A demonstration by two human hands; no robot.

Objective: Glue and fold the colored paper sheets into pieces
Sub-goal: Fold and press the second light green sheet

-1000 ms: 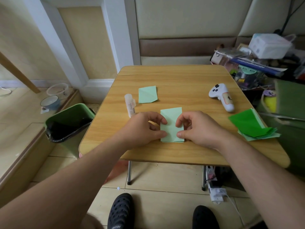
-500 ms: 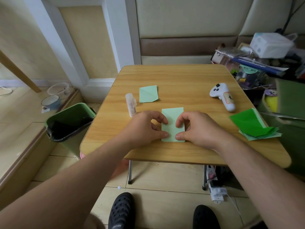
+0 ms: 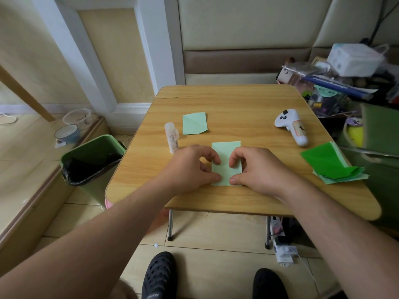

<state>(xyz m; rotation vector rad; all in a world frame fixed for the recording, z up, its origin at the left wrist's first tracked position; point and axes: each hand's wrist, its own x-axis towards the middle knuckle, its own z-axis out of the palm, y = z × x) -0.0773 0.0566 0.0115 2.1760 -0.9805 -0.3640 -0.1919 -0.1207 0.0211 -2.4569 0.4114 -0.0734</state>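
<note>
A light green folded paper [image 3: 226,151] lies flat near the front middle of the wooden table [image 3: 237,100]. My left hand [image 3: 190,169] holds its left edge with curled index fingertip and thumb on the sheet. My right hand [image 3: 257,169] does the same on the right side, thumb at the bottom edge. Both hands cover the paper's side edges. A finished light green folded piece [image 3: 194,123] lies farther back. A clear glue bottle [image 3: 171,137] lies beside my left hand. A stack of dark and light green sheets [image 3: 330,164] sits at the table's right edge.
A white handheld controller [image 3: 291,126] lies at the right back of the table. A green bin [image 3: 92,162] with a black liner stands on the floor at left. Cluttered boxes and bags [image 3: 345,72] crowd the right side. My feet in black shoes [image 3: 159,275] are below.
Both hands stay on the light green paper; the fingertips have shifted only slightly along it. Nothing else on the table has moved.
</note>
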